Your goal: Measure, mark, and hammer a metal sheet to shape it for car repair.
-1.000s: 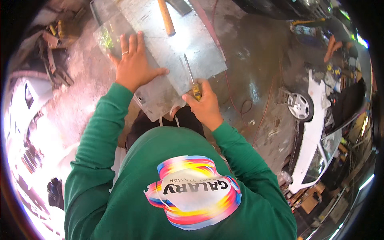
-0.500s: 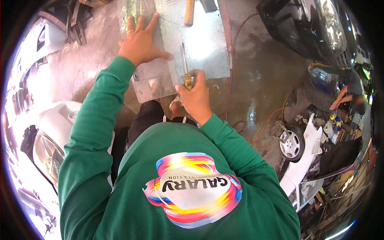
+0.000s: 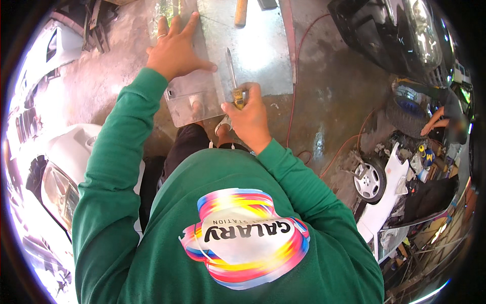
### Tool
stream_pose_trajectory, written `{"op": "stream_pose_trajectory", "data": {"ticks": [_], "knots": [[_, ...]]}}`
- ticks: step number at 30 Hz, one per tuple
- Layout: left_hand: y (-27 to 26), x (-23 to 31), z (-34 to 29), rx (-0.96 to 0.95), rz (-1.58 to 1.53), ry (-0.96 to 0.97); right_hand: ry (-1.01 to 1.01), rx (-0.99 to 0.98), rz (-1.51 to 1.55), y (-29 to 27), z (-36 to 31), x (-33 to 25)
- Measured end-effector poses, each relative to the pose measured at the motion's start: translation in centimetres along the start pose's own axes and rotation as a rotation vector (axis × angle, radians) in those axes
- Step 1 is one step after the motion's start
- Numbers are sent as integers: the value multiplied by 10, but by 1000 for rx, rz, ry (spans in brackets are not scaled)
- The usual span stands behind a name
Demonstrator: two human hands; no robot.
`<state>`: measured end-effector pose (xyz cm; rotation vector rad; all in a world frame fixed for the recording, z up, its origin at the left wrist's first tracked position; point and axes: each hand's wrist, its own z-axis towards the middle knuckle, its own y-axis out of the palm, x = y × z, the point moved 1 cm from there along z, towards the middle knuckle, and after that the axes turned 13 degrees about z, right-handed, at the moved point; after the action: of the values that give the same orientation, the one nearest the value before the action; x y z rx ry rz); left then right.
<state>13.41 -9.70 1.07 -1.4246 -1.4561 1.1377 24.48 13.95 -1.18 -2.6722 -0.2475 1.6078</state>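
The metal sheet lies flat on the concrete floor; the left hand presses open-palmed on its left part (fingers spread), the right hand at its near edge grips a yellow-handled screwdriver, tip on the sheet; scoring seems underway; next calls for a steady drag.

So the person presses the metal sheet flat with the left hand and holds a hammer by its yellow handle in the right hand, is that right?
Not quite. The left hand does press flat on the metal sheet, but the right hand holds a screwdriver with a yellow handle, its thin shaft lying on the sheet, not a hammer. The head view shows this.
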Motion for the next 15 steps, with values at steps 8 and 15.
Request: {"op": "stream_pose_trajectory", "data": {"ticks": [8, 15], "knots": [[10, -3, -2, 91, -15, 27, -23, 17, -20, 2, -3, 3], [-1, 2, -10, 9, 16, 14, 27, 6, 10, 0, -11, 3]]}}
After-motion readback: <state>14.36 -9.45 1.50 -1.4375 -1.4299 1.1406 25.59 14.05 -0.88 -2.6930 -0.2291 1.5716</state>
